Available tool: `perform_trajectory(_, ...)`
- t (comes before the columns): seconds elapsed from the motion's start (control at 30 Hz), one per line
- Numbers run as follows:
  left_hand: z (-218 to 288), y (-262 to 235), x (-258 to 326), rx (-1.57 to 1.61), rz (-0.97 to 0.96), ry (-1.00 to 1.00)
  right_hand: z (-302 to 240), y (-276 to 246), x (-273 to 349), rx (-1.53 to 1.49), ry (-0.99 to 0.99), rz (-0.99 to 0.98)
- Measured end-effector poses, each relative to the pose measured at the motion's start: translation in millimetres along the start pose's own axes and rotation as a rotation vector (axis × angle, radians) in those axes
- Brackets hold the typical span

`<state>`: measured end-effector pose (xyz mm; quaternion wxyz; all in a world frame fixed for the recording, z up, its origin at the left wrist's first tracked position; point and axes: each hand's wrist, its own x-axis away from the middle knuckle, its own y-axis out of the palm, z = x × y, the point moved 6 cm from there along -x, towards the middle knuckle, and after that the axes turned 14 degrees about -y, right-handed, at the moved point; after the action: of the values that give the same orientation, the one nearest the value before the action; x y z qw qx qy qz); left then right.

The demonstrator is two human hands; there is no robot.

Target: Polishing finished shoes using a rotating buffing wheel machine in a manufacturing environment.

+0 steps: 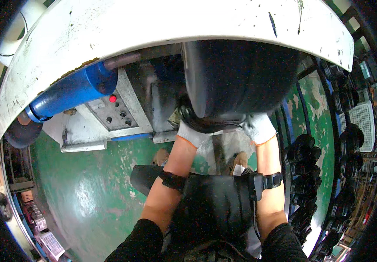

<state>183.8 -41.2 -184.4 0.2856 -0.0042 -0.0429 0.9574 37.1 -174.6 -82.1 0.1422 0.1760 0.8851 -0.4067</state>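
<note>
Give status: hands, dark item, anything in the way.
Left hand, right hand at dark item; grips hidden. Item by black wheel's near edge; contact unclear. White hood partly hides wheel.

White knit-cloth gloves (pixel 262 128) look matt and textured; the curved black piece (pixel 193 120) is glossy and smooth; the blue cylindrical housing (pixel 73 91) shines like painted metal; the green floor (pixel 83 187) is glossy, its coating flaking

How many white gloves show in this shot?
2: one glove on the left hand, the other glove on the right hand. More could be hidden in the dark areas.
</note>
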Motion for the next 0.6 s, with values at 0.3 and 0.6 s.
perform_trajectory(0.3, 87.3, -19.8, 13.0, 0.680, -0.189, -0.113, -30.4, 25.6, -8.8, -0.621, 0.279, 0.231)
perform_trajectory(0.6, 103.1, -53.1, 15.5, 1.307, -0.121, -0.262, -74.4, 61.0, -33.8, 0.294, -0.097, 0.221)
